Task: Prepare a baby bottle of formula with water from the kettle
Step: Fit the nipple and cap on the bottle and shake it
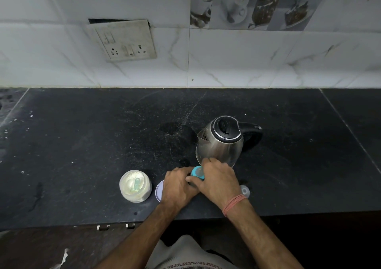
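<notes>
Hands: my left hand (178, 186) steadies the bottle (192, 183); my right hand (218, 181) grips its teal collar (196, 172).
Bottle: upright, just before the kettle (219, 140).

Dim, cool, even light. Soft highlights on rounded stainless-steel kettle (219, 143). Black stone counter (82, 145) murky; near edge underexposed. Wide-angle bending at edges; far white marble-pattern wall tiles (247, 58) slightly soft.

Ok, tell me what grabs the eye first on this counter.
Both hands meet at the counter's front edge: the left hand and right hand close around the teal-collared baby bottle. Just behind stands the steel kettle, lid shut; left of the hands sits the open formula jar.
</notes>
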{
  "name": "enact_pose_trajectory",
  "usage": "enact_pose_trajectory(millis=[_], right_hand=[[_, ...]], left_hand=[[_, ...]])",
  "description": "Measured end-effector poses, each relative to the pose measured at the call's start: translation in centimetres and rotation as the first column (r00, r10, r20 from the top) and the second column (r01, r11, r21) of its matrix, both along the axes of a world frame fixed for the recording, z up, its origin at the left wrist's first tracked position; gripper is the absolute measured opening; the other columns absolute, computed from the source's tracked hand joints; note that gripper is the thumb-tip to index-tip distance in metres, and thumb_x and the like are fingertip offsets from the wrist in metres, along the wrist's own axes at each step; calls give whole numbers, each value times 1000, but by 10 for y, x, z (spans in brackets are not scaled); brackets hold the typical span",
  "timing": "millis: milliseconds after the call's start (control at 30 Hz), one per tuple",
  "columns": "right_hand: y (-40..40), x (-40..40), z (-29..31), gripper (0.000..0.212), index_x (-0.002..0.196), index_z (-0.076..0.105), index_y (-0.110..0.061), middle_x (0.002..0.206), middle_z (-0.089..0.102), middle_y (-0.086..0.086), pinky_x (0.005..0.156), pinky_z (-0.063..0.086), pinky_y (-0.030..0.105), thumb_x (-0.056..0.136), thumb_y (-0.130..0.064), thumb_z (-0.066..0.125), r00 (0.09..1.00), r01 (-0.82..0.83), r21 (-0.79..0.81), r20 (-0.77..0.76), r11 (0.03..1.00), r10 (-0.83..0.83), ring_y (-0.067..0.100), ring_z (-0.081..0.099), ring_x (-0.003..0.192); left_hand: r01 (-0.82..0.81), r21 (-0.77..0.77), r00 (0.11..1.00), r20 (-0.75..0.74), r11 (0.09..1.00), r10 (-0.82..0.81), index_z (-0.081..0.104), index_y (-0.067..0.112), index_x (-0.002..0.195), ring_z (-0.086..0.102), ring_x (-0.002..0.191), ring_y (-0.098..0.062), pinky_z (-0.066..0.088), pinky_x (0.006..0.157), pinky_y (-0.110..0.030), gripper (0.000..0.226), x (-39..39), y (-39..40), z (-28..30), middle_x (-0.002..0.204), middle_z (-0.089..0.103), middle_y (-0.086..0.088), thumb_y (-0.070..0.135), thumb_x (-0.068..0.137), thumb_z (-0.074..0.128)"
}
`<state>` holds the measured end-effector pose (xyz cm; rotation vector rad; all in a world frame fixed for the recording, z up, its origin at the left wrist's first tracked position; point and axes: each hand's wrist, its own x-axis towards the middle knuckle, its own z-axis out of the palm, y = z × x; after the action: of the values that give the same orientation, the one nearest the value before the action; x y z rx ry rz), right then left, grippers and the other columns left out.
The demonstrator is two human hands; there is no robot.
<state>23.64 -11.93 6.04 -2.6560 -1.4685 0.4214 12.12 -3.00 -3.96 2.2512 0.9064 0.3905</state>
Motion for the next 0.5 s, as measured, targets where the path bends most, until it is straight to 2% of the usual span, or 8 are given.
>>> enact_pose_trajectory(millis=[100, 167, 233, 300, 367, 433, 500], right_hand=[[-5, 2, 6, 67, 123, 65, -20, 121, 74, 5, 94, 53, 41, 95, -81, 58, 998, -28, -83, 61, 996, 33, 29, 70, 113], [-8, 7, 9, 63, 125, 66, -22, 123, 74, 3, 96, 54, 42, 95, -77, 63, 998, -33, -102, 55, 994, 38, 27, 70, 114], [-10, 10, 8, 55, 138, 61, -28, 133, 69, -3, 99, 54, 42, 96, -61, 74, 999, -50, -48, 9, 998, 51, 26, 69, 119], [-12, 8, 5, 59, 151, 53, -37, 142, 62, -10, 103, 56, 42, 98, -35, 78, 993, -84, 52, -75, 995, 87, 22, 67, 125], [-11, 4, 2, 57, 148, 58, -40, 140, 61, -13, 103, 57, 42, 98, -20, 76, 987, -86, 100, -128, 991, 99, 21, 68, 124], [-10, 1, 2, 48, 139, 64, -38, 133, 64, -12, 99, 57, 41, 96, -27, 80, 992, -39, 106, -117, 994, 51, 22, 70, 119], [-7, 3, 2, 47, 133, 67, -36, 128, 67, -10, 97, 55, 40, 90, -39, 86, 997, 10, 94, -82, 995, -2, 22, 70, 115]], left_hand=[[6, 5, 1000, -8, 1000, -6, 73, 39, 90, 71, 85, -15, 55, 87, -46, 27, 1, 1, -1, 85, 77, 16, 61, 81, 62], [12, 7, 1000, -12, 1000, -12, 72, 42, 91, 70, 86, -13, 55, 89, -45, 25, 0, 2, -5, 86, 75, 20, 64, 81, 66], [3, 2, 1000, -17, 1000, -3, 76, 41, 103, 71, 92, -12, 54, 93, -45, 36, 0, 2, -7, 93, 78, 20, 69, 81, 70], [-16, -10, 1000, -4, 1000, 16, 79, 39, 109, 72, 95, -13, 54, 94, -45, 45, 1, 1, -9, 97, 81, 17, 72, 79, 72], [-28, -19, 1000, 0, 999, 28, 78, 38, 104, 73, 92, -13, 55, 92, -46, 43, 1, 1, -8, 93, 80, 16, 73, 79, 72], [-24, -23, 1000, -6, 999, 24, 77, 38, 101, 72, 89, -12, 56, 91, -48, 38, 1, 1, -8, 90, 79, 17, 69, 80, 73], [-18, -29, 1000, -12, 999, 17, 77, 39, 102, 72, 88, -12, 56, 90, -49, 34, 1, 1, -7, 90, 79, 18, 64, 80, 75]])
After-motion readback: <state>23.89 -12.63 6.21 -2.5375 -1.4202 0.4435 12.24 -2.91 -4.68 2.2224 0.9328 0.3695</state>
